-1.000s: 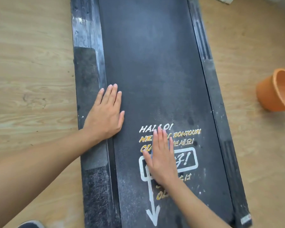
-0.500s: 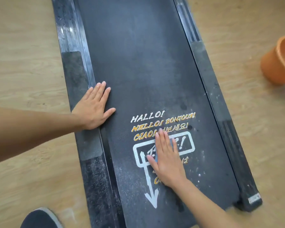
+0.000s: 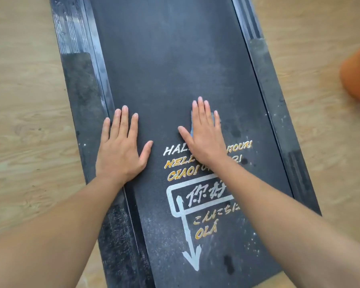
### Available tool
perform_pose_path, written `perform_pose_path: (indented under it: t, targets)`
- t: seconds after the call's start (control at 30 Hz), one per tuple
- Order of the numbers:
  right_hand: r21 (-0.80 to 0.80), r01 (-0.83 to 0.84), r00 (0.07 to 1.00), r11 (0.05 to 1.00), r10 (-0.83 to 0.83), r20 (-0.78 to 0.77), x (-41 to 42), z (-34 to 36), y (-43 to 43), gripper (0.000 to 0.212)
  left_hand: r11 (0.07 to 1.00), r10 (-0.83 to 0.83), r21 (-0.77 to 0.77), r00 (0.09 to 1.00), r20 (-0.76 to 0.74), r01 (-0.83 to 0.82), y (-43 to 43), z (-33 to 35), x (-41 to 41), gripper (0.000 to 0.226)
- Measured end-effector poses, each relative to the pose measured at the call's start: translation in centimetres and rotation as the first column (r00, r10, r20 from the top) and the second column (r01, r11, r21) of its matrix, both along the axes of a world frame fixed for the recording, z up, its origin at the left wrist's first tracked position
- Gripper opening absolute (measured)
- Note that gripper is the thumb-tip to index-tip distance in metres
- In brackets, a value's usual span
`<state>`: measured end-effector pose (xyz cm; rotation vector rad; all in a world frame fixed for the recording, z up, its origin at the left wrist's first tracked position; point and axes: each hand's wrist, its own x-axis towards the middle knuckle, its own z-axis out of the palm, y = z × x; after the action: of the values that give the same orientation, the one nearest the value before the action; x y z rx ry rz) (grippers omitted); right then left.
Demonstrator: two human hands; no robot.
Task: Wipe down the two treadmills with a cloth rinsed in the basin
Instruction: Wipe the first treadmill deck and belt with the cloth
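Observation:
A black treadmill lies flat on the wooden floor, its belt printed with white and yellow greetings and a white arrow. My left hand rests flat on the belt's left edge, fingers straight. My right hand presses flat on the belt just above the lettering. A thin blue cloth shows under that hand, between thumb and fingers, mostly hidden by the palm. White dusty specks cover the near end of the belt.
An orange basin stands on the floor at the right edge, partly out of frame. Light wooden floor surrounds the treadmill. Grey grip strips run along both side rails.
My right hand has slid forward along the belt, from the boxed characters to above the top line of lettering. My left hand has shifted from the side rail onto the belt's edge.

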<state>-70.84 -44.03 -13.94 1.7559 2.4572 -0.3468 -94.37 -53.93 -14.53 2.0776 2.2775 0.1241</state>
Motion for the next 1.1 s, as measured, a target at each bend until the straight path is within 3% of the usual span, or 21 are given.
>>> perform_pose_path:
  t: [0.13, 0.2, 0.3, 0.47, 0.53, 0.63, 0.77, 0.87, 0.97, 1.1]
  targets:
    - [-0.118, 0.010, 0.999, 0.993, -0.004, 0.053, 7.9, 1.5, -16.3, 0.080, 1.000, 0.013, 0.007, 1.000, 0.017, -0.013, -0.3, 0.0, 0.1, 0.083]
    - [-0.156, 0.029, 0.998, 0.987, -0.021, 0.053, 9.4, 1.8, -18.9, 0.081, 1.000, 0.014, 0.012, 0.999, 0.029, -0.015, -0.1, 0.0, 0.1, 0.083]
    - [-0.104, 0.060, 0.997, 0.993, -0.053, 0.060, 7.0, 1.0, -12.8, 0.083, 1.000, 0.019, 0.014, 1.000, 0.022, -0.020, 0.0, 0.0, 0.1, 0.083]
    - [-0.011, 0.172, 0.985, 0.985, -0.171, 0.027, 0.4, 0.7, 4.6, 0.088, 1.000, 0.016, 0.026, 1.000, 0.020, -0.016, 0.0, -0.4, 0.0, 0.083]
    - [-0.005, 0.138, 0.990, 0.990, -0.138, 0.016, 0.0, 0.7, 7.2, 0.089, 0.999, 0.022, 0.032, 1.000, 0.009, -0.022, 0.0, -0.4, 0.0, 0.084]
    - [-0.012, 0.069, 0.997, 0.998, -0.069, 0.017, 3.1, 0.7, 2.7, 0.086, 0.999, 0.020, 0.027, 1.000, 0.005, -0.020, 0.0, -0.3, 0.1, 0.084]
    - [-0.141, 0.109, 0.994, 0.984, -0.104, 0.040, 10.0, 1.8, -10.9, 0.084, 1.000, 0.017, 0.020, 1.000, 0.021, -0.017, -0.1, 0.0, 0.1, 0.084]
    - [-0.195, 0.118, 0.991, 0.974, -0.102, 0.089, 12.2, 2.4, -15.3, 0.085, 0.999, 0.021, 0.024, 0.999, 0.030, -0.022, 0.0, 0.1, 0.3, 0.084]
    - [-0.133, 0.114, 0.992, 0.984, -0.106, 0.066, 11.3, 1.7, -11.5, 0.086, 1.000, 0.018, 0.026, 0.999, 0.027, -0.018, 0.2, 0.0, 0.4, 0.084]
    - [0.000, 0.157, 0.987, 0.988, -0.157, 0.024, 6.7, 0.6, 1.1, 0.087, 0.999, 0.013, 0.033, 1.000, 0.010, -0.013, 0.1, -0.4, 0.2, 0.084]
